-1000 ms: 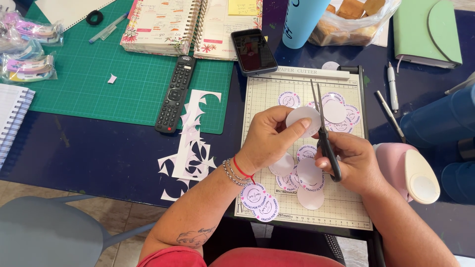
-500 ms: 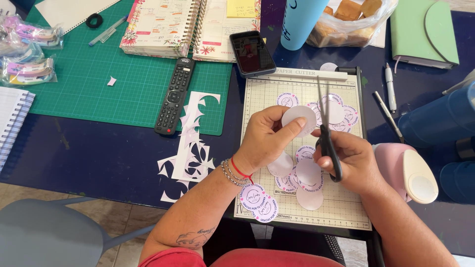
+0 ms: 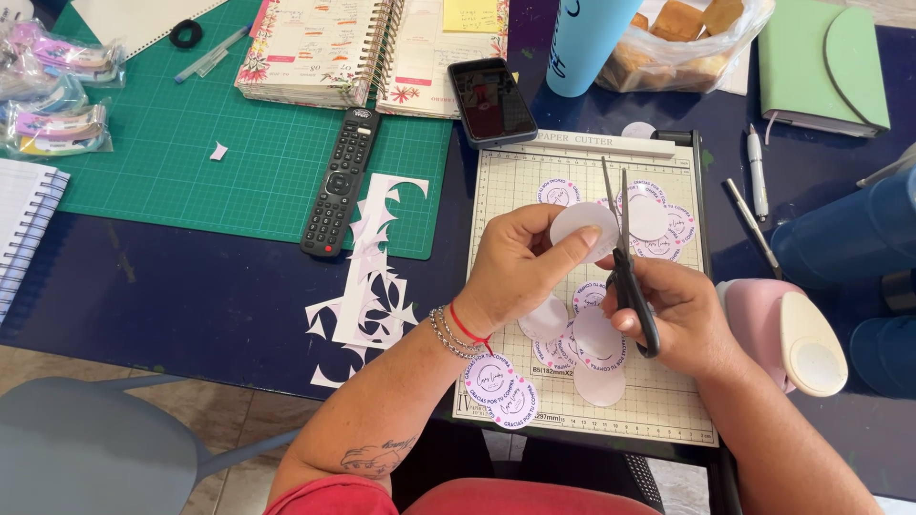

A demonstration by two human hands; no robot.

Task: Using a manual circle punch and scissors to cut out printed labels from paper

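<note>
Paper circle now lower, scissors at its right edge.

We held a white paper circle in our left hand over the paper cutter board. Our right hand gripped black scissors, blades nearly closed beside the circle. Cut round labels lay beneath.

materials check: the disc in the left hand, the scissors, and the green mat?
Disc: looks like thin white paper or card, matte; its edge is cleanly cut and the left hand pinches it flat.
Scissors in the right hand: grey metal blades with a slight sheen, black handles, probably plastic.
Green mat: matte, gridded, likely a vinyl or rubbery cutting mat.
</note>
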